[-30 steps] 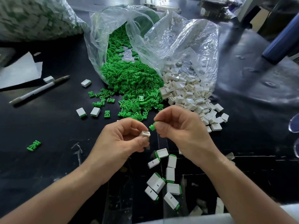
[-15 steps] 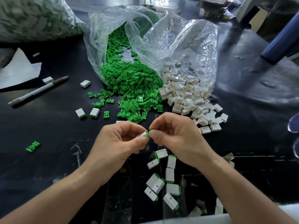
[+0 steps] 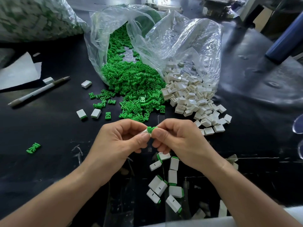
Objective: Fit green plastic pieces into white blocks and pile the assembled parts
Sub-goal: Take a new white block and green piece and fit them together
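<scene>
Clear bags (image 3: 188, 46): three, two open mid-table (image 3: 54, 128), one packed at far left corner.
Green heap (image 3: 131, 89): beyond counting; roughly eight strays at its left.
Lone green piece (image 3: 33, 147) near left edge: one.
White heap (image 3: 193, 97): beyond counting.
Loose white blocks (image 3: 86, 84) left of heaps: four.
Assembled parts (image 3: 172, 176) at near edge: about nine.
Held: one green insert (image 3: 151, 129) in right hand (image 3: 178, 143), one white block (image 3: 145, 131) in left hand (image 3: 118, 145).
Pen (image 3: 39, 90): one.
Paper sheet (image 3: 18, 71): one.
</scene>
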Motion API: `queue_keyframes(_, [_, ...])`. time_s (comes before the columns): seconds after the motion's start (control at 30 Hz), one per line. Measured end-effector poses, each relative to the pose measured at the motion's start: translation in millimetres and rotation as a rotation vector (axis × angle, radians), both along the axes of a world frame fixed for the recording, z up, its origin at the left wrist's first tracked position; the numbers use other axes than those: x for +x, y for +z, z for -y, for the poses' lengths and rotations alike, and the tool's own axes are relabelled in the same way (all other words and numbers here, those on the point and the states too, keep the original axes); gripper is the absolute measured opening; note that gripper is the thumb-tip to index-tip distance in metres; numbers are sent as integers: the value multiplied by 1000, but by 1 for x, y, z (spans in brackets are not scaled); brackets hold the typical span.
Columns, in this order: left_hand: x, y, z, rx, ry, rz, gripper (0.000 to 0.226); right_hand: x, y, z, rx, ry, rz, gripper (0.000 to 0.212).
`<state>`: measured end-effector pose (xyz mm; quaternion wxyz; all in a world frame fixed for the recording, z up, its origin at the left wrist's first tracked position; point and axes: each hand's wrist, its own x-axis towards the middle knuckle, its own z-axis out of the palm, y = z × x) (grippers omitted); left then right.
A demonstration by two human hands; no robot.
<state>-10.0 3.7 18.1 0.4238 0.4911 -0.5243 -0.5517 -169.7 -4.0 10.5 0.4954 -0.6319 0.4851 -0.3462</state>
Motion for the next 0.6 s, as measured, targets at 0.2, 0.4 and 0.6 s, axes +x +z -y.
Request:
queue_keyframes(0.2, [1,1,-1,0,11,-18,18,1,-2,-2,-161,52,-183,18])
queue_keyframes(0.4, [3,0,0,25,-68,4,19,-3,-1,-2,-232,106,-287,19])
queue_keyframes(0.6, [5,-4,-1,-26,-138,133,3,-4,5,-4,-291,192,-440,19])
